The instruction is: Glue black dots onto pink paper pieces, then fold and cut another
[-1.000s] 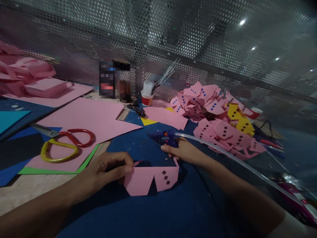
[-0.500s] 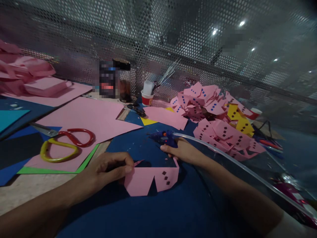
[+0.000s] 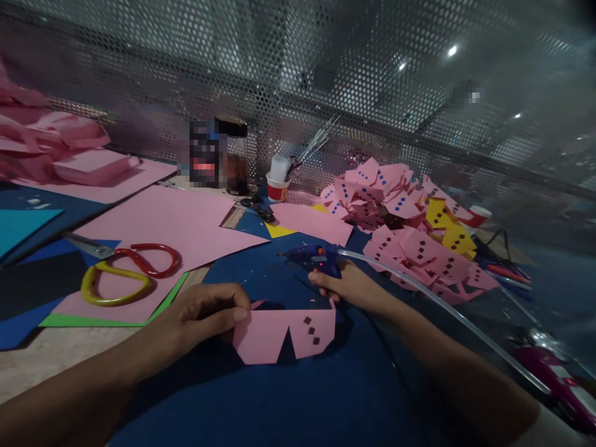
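Note:
Between the thumb and fingers of my left hand (image 3: 212, 313) is the left end of a pink paper piece (image 3: 265, 335). This piece has a notch in its lower edge, dark diamond marks on the right part, and a bend at its right end. My right hand (image 3: 349, 285) is wrapped round a blue hot glue gun (image 3: 310, 254), its tip facing left above the blue table surface (image 3: 261, 410). A long clear glue stick (image 3: 419, 298) sticks out of the gun's back and passes over my right forearm.
Red-and-yellow-handled scissors (image 3: 135, 276) lie on paper sheets at left. Pink and yellow cut pieces (image 3: 419, 230) are heaped at right. Behind stand a paper cup (image 3: 278, 188) with sticks and a dark jar (image 3: 237, 161). A second, magenta glue gun (image 3: 554, 379) lies at lower right.
The glue gun in my right hand has shifted slightly to the right. My left hand keeps its pinch on the pink paper piece, which looks nearly unmoved.

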A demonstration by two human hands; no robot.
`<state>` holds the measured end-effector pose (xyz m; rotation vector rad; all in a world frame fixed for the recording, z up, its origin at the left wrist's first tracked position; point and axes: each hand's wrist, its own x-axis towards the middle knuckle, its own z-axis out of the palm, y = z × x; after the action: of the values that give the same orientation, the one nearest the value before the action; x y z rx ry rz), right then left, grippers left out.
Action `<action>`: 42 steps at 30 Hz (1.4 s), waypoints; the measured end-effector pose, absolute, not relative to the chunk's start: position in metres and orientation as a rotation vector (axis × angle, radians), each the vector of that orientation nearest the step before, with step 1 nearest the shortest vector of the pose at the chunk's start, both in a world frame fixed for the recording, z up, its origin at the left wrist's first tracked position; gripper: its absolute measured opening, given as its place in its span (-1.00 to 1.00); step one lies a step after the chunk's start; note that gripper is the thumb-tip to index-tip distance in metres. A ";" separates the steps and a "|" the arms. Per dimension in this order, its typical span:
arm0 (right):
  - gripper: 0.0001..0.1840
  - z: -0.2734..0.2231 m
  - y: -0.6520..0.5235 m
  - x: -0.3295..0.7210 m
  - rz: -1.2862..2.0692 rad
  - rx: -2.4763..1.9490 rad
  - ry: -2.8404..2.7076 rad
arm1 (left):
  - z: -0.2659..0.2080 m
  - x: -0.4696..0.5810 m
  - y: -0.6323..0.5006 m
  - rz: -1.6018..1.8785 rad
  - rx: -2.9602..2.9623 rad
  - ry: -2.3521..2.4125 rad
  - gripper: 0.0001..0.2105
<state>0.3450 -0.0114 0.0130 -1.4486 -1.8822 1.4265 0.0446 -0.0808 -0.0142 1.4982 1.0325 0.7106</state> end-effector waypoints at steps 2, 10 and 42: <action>-0.64 0.015 -0.012 0.345 1.424 -1.414 -1.878 | -0.014 0.045 -0.080 0.719 1.496 1.020 -0.68; -0.58 0.017 -0.016 0.349 1.456 -1.315 -1.894 | -0.010 0.047 -0.081 0.718 1.443 0.992 -0.67; -0.57 0.049 -0.058 0.348 1.627 -1.245 -1.923 | -0.004 0.050 -0.073 0.920 1.184 1.065 -0.57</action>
<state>0.3480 -0.0581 0.0491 -1.2450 -1.9227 1.6275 0.0499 -0.0726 -0.0044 1.1842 1.0645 0.9201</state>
